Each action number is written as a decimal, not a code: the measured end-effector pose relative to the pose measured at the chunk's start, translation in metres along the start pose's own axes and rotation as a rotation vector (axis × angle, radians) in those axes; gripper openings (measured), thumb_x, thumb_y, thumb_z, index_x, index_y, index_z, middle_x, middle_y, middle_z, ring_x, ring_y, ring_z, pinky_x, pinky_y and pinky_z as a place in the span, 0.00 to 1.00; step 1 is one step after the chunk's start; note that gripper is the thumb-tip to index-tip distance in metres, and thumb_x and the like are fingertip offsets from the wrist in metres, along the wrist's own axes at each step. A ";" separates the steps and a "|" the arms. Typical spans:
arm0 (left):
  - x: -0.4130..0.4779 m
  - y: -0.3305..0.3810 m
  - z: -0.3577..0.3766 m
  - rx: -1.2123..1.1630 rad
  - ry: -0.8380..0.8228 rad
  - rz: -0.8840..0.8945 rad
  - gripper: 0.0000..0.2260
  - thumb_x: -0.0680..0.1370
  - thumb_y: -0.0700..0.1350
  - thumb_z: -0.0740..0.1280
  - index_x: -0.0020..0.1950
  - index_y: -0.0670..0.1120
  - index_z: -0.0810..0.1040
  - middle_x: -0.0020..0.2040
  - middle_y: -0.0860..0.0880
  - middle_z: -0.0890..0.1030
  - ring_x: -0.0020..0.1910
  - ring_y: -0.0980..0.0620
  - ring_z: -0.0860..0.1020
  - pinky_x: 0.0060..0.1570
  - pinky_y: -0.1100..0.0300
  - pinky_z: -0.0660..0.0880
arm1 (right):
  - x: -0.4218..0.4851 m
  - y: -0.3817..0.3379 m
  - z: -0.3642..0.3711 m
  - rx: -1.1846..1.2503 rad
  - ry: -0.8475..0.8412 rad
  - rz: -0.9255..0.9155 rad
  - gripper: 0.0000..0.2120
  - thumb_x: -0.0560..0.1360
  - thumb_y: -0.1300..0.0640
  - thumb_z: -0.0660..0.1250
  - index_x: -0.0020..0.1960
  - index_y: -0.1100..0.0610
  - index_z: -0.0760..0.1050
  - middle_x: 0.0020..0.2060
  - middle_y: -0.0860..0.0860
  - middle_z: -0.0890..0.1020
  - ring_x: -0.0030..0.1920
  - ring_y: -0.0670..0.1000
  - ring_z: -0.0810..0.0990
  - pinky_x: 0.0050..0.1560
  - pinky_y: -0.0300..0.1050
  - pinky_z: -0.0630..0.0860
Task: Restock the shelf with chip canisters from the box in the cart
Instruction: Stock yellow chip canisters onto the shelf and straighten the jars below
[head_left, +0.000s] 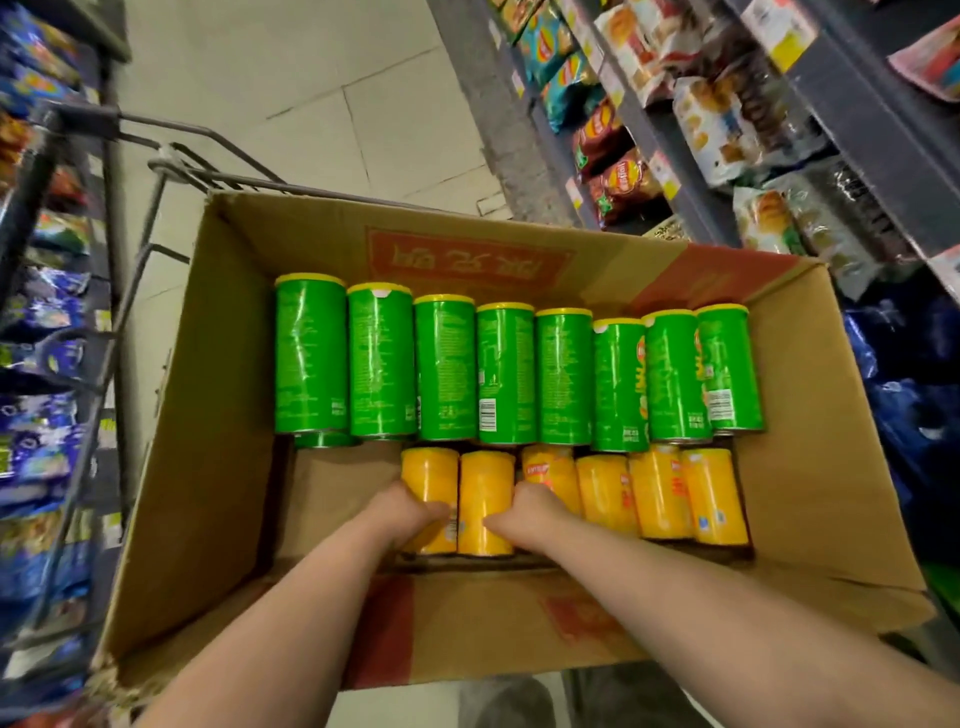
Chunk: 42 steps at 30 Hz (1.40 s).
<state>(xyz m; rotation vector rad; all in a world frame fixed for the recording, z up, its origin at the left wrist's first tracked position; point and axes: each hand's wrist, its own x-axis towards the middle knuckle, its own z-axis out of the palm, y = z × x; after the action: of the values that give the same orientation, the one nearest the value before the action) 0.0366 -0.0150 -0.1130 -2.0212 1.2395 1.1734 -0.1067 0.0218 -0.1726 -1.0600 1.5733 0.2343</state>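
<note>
Reaching into the box (218, 415), both hands (415, 512) (524, 514) clasp near yellow canisters (485, 499), which next need lifting to the shelf (691, 171).

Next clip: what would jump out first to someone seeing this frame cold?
The open cardboard box fills the centre, with a row of green canisters lying along its far side and yellow canisters nearer. Both bare hands reach in: the left hand and right hand close around the two leftmost yellow ones.

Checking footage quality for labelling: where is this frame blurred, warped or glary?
Head view: left shelving smeared by motion blur; wide-angle bends right shelves; green canisters sharp with mild sheen; both hands slightly soft.
</note>
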 end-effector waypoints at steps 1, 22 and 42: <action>0.002 -0.002 0.000 -0.032 -0.002 -0.007 0.27 0.76 0.53 0.69 0.70 0.42 0.67 0.68 0.42 0.73 0.64 0.44 0.73 0.59 0.58 0.69 | 0.002 -0.001 0.003 0.021 -0.004 0.008 0.28 0.74 0.46 0.67 0.68 0.60 0.69 0.64 0.58 0.74 0.64 0.58 0.74 0.60 0.46 0.72; -0.017 0.008 -0.003 -0.197 -0.036 -0.020 0.28 0.74 0.56 0.66 0.69 0.41 0.69 0.64 0.41 0.74 0.55 0.43 0.77 0.48 0.57 0.73 | -0.035 -0.003 -0.009 0.539 -0.030 0.206 0.36 0.72 0.42 0.65 0.74 0.57 0.57 0.63 0.55 0.72 0.58 0.56 0.75 0.49 0.47 0.77; -0.126 -0.029 -0.015 -0.381 0.146 0.571 0.27 0.71 0.54 0.73 0.65 0.45 0.68 0.53 0.47 0.75 0.51 0.48 0.77 0.53 0.53 0.76 | -0.185 -0.015 -0.006 0.705 0.423 -0.058 0.31 0.72 0.48 0.69 0.69 0.57 0.61 0.55 0.53 0.73 0.52 0.52 0.73 0.52 0.44 0.70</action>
<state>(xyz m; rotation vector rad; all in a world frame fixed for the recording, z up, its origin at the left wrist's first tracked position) 0.0412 0.0452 0.0025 -2.1080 1.8662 1.6479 -0.1141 0.1005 -0.0046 -0.6083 1.7912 -0.5870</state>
